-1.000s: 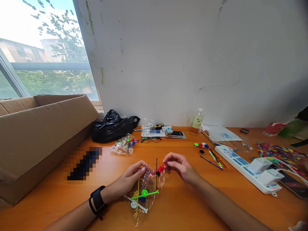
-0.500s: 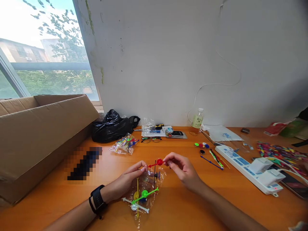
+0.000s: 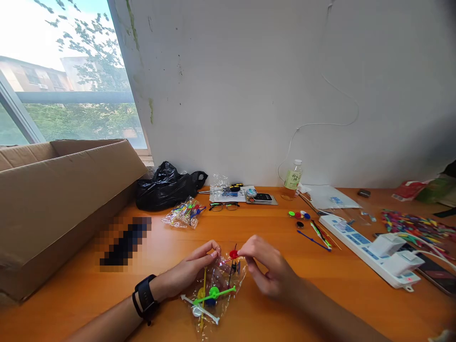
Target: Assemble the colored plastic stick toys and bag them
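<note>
My left hand (image 3: 194, 270) pinches the rim of a clear plastic bag (image 3: 228, 301) between thumb and fingers. Inside the bag lie arrow spinners: a green spinner (image 3: 214, 293), a white spinner (image 3: 198, 310) and a yellow spinner (image 3: 201, 295). A black spinner (image 3: 233, 268) stands on edge near the mouth. My right hand (image 3: 270, 266) has its bent index finger and thumb close together at the end of a red arrow spinner (image 3: 233, 254), which lies at the bag's mouth with its tip toward my left fingers. The fingertips partly hide its tail.
Loose arrows (image 3: 318, 235) and small coloured discs (image 3: 298, 215) lie to the right, beside a white power strip (image 3: 370, 251). Another filled bag (image 3: 185, 212), a black plastic bag (image 3: 166, 187), glasses (image 3: 224, 206) and a bottle (image 3: 292, 180) stand farther back. A cardboard box (image 3: 64, 204) fills the left.
My right hand has moved down and slightly left, lowering the red spinner into the bag's mouth. The black spinner has tilted. My left hand stays on the bag.
</note>
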Motion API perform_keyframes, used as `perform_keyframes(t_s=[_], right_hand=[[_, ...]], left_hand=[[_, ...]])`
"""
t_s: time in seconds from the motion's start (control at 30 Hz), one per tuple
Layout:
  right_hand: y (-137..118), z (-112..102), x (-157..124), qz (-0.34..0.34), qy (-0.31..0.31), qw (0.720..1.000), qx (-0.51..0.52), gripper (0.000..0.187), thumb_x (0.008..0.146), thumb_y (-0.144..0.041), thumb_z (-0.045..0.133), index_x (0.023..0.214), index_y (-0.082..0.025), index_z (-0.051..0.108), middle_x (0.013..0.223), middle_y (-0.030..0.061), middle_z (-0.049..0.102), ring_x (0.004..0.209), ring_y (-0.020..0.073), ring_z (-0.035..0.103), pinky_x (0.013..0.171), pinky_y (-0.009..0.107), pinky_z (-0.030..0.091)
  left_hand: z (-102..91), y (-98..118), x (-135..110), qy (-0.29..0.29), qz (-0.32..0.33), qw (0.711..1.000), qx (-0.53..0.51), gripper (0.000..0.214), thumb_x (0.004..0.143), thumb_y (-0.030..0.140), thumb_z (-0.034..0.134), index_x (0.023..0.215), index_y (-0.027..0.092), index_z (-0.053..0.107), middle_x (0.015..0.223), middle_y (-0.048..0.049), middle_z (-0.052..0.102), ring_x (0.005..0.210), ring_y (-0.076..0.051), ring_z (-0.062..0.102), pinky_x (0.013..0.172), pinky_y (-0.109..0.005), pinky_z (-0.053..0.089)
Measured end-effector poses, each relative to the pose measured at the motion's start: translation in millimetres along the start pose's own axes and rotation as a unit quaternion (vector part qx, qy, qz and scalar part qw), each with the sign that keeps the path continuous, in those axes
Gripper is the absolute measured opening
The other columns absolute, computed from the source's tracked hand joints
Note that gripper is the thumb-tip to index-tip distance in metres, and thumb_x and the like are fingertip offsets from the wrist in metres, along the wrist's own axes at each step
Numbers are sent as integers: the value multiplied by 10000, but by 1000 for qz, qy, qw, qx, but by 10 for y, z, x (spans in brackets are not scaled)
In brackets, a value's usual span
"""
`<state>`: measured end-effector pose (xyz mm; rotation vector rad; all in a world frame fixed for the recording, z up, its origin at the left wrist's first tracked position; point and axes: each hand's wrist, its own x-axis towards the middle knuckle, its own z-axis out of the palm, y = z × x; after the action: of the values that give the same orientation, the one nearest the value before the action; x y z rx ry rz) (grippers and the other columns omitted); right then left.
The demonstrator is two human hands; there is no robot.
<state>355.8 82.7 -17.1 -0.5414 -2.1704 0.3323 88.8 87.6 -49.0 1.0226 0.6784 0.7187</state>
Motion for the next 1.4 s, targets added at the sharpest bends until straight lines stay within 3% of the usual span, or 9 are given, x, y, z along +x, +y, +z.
perform_keyframes(t_s=[0.13,0.23,0.37,0.57,0.8,1.0,1.17,1.27,1.4], right_hand=[[-19,-3,-27,-82,4,994,-75,368,961,-82,498,1258,-247,640,963,113,723,873,274,631,795,417,530],[-24,-26,-8,-80,-8,995,-67,388,962,-78,496,1284,-234,646,988,124,734,899,278,639,814,423,540],[-46,-19,45,27,-14,999,45,291,990,-105,520,1170,-229,713,972,107,733,894,247,660,810,377,547],[-59,69,84,223,-31,954,196,154,998,-195,609,1033,-213,758,923,51,758,818,191,692,756,292,538],[-17,135,60,186,-1,971,152,208,933,-305,748,1125,-229,715,982,41,660,665,129,552,615,267,471],[59,137,44,218,10,955,200,151,942,-343,774,973,-202,731,928,54,711,817,183,676,770,302,568],[-62,118,67,136,-15,976,168,99,990,-254,691,1058,-237,761,1059,80,771,985,230,720,932,368,568],[-38,51,93,126,31,984,118,179,976,-204,650,1133,-234,731,1121,99,734,1040,244,683,918,369,552],[96,4,95,174,-11,980,93,138,947,-201,669,1059,-207,750,981,73,729,873,209,662,821,336,538]], left_hand=[[25,33,-10,-9,12,1000,15,365,944,511,757,1060,193,619,999,-28,638,880,-169,597,809,-268,445],[23,39,-13,4,22,999,36,366,942,517,755,1065,196,629,988,-23,632,866,-164,575,796,-264,438],[12,32,-15,2,25,998,60,401,932,557,746,1102,212,631,966,-15,629,843,-162,562,760,-256,434],[38,48,-27,-1,-7,997,79,445,918,593,741,1139,226,622,911,2,622,733,-141,534,652,-237,414],[26,49,-30,9,6,995,96,446,876,611,781,1043,226,629,904,13,594,769,-143,503,678,-234,425],[75,98,-45,13,10,994,111,416,908,586,756,1054,212,647,904,7,606,807,-152,522,728,-238,434],[45,70,-33,16,7,995,100,453,877,605,784,1068,214,655,949,-4,621,841,-161,541,759,-252,445],[-15,6,-11,19,3,997,79,436,879,581,792,1081,219,657,916,4,600,801,-151,523,730,-251,441],[-78,-61,14,15,6,998,65,416,907,547,776,1113,206,656,935,-10,612,818,-156,546,752,-255,451]])
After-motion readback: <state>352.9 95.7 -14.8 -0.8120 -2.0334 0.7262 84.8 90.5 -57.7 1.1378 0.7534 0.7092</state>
